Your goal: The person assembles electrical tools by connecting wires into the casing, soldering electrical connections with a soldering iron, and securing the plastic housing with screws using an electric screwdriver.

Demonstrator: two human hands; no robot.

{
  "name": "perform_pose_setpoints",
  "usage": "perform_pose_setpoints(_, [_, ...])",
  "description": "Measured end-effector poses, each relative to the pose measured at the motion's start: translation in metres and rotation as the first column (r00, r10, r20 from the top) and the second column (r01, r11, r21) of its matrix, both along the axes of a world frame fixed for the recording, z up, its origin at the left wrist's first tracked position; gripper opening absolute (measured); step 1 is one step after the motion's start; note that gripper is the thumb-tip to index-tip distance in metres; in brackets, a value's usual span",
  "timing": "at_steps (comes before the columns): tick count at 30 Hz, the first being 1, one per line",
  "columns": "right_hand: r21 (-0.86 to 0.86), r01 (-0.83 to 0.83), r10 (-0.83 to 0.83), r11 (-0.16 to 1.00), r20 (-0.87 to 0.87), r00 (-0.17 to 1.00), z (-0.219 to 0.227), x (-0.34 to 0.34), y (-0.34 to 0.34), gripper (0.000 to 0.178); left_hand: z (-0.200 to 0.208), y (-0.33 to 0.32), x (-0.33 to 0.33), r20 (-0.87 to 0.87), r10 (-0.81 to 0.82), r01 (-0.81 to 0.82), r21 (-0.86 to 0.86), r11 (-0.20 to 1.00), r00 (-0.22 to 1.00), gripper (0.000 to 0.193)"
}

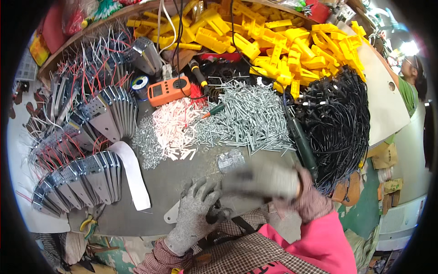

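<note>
My left hand (194, 219), in a grey knit glove, is at the near edge of the grey work surface. Its fingers are bent over a flat grey metal plate (171, 213), whose rounded end with a hole pokes out left of the palm. Something dark shows between thumb and fingers, too hidden to name. To its right, my right hand (262, 180), also gloved, is smeared by motion, so its fingers and anything in them cannot be made out. Just beyond it lies a small clear plastic piece (230, 160). A dark green-handled screwdriver or soldering tool (302, 144) hangs by the right wrist.
Metal plates with red and white wires (100, 178) stand in rows at left. Beyond my hands are piles of screws (255, 114), pale pink sleeves (171, 125), yellow plastic housings (292, 50) and black cables (340, 123). An orange multimeter (169, 90) lies behind them; a person (408, 86) is at far right.
</note>
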State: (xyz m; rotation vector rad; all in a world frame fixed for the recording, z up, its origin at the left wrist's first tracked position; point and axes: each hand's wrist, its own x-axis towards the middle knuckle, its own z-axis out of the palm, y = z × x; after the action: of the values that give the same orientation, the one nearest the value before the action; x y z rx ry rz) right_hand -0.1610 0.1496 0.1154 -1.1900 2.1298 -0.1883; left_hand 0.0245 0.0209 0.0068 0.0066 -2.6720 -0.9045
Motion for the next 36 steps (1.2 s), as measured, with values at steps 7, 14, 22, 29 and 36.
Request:
perform_pose_setpoints(7, [-0.119, 0.295, -0.256, 0.948, -0.837, 0.484, -0.038, -0.274, -0.009, 0.046, -0.006, 0.024, -0.009, 0.033, 0.054, -0.049, -0.134, 0.990, 0.998, 0.063])
perform_pose_setpoints(14, [-0.484, 0.368, -0.554, 0.794, -0.327, 0.765, 0.043, -0.281, 0.032, 0.044, 0.000, 0.005, -0.006, 0.143, 0.043, -0.017, -0.177, 0.984, 0.989, 0.063])
perform_pose_setpoints(22, [-0.276, -0.670, 0.406, 0.689, -0.619, 0.672, -0.071, -0.042, 0.090, 0.028, 0.011, -0.017, -0.001, 0.340, 0.005, 0.042, -0.133, 0.990, 0.941, 0.094])
perform_pose_setpoints(29, [-0.213, -0.179, -0.015, 0.960, -0.682, 0.732, -0.073, -0.050, 0.143, 0.029, 0.065, -0.038, -0.043, 0.302, -0.126, 0.209, -0.261, 0.942, 0.945, 0.047])
perform_pose_setpoints(36, [-0.097, -0.248, 0.094, 0.964, -0.748, 0.657, -0.090, -0.080, 0.134, 0.013, 0.018, 0.010, -0.192, 0.301, -0.595, 0.578, -0.737, 0.351, 0.745, 0.021])
